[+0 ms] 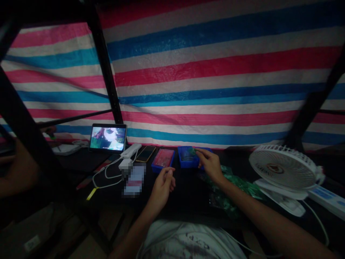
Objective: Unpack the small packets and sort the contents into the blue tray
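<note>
My right hand [210,164] is above the right end of a blue plastic bin [185,163]. Its thumb and fingers are closed on a small green plastic packet [193,151], partly hidden by the fingertips. Dark, clear-looking material lies inside that bin. Just in front of a second blue bin [161,168], which holds flat pink pieces [163,157], is my left hand [164,182]. Its fingers are curled with the thumb against them; whatever is in them, if anything, is hidden. Under my right forearm spreads a heap of shiny green plastic packets [238,185].
A white clip fan [279,169] stands right of the heap. To the left are a phone [146,154], a white power strip [131,150] with cables, and a lit tablet [107,138]. Another person's arm [20,172] shows beyond the dark frame post [35,133].
</note>
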Demonstrator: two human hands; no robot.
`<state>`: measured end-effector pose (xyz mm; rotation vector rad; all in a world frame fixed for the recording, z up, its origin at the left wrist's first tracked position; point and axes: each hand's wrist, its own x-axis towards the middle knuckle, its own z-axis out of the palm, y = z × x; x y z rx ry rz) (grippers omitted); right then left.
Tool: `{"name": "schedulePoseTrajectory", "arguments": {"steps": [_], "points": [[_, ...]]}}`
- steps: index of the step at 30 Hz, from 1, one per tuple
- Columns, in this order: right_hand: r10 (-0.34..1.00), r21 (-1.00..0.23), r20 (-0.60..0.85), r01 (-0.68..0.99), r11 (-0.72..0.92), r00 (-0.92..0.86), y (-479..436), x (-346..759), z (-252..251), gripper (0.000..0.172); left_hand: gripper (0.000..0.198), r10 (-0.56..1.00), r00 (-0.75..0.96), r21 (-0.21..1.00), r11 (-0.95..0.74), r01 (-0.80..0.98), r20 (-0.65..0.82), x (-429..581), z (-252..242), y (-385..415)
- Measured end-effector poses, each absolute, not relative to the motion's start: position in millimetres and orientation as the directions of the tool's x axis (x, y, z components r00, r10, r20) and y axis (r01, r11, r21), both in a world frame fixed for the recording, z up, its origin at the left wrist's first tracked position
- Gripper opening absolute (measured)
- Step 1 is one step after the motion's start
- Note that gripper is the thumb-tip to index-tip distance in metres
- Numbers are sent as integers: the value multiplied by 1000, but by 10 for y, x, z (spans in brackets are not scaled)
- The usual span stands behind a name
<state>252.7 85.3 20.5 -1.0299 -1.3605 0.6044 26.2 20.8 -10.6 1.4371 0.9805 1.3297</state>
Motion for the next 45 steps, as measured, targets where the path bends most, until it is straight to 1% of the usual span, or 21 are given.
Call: {"name": "schedulePoseTrajectory", "arguments": {"steps": [4, 6, 8, 12, 15, 18, 21, 26, 32, 34, 38, 42, 45], "points": [[860, -871, 486, 170, 461, 157, 858, 2537, 212, 41, 46, 960, 99, 965, -261, -35, 263, 268, -88, 201], [862, -866, 485, 211, 452, 144, 854, 2539, 212, 43, 46, 959, 99, 964, -264, -36, 266, 268, -84, 202], [851, -838, 512, 289, 463, 121, 846, 2541, 207, 43, 46, 958, 100, 963, -265, -36, 268, 267, -89, 206], [799, -717, 598, 488, 498, 63, 832, 2535, 183, 39, 44, 959, 106, 964, -262, -40, 265, 266, -112, 218], [823, -648, 568, 607, 461, -19, 829, 2526, 177, 38, 42, 958, 105, 964, -265, -33, 267, 266, -116, 219], [833, -551, 543, 703, 449, -107, 827, 2524, 190, 32, 41, 959, 95, 963, -267, -18, 268, 264, -106, 216], [819, -458, 552, 765, 453, -154, 817, 2524, 200, 31, 41, 958, 94, 963, -269, -19, 270, 262, -101, 219], [815, -325, 558, 863, 388, -157, 787, 2494, 173, 28, 40, 956, 107, 962, -273, -31, 275, 264, -114, 228], [806, -208, 549, 899, 386, -220, 735, 2448, 161, 30, 38, 956, 125, 964, -264, -24, 265, 266, -113, 221], [805, -187, 544, 901, 391, -236, 729, 2441, 157, 31, 38, 958, 121, 965, -260, -22, 261, 266, -112, 221], [808, -186, 540, 903, 387, -235, 739, 2444, 137, 30, 39, 957, 115, 964, -265, -33, 267, 266, -114, 222], [805, -199, 547, 898, 392, -230, 756, 2469, 127, 25, 39, 955, 122, 963, -269, -26, 270, 266, -112, 216], [800, -233, 562, 887, 398, -211, 763, 2489, 139, 19, 38, 956, 123, 964, -266, -20, 266, 268, -106, 211]]}}
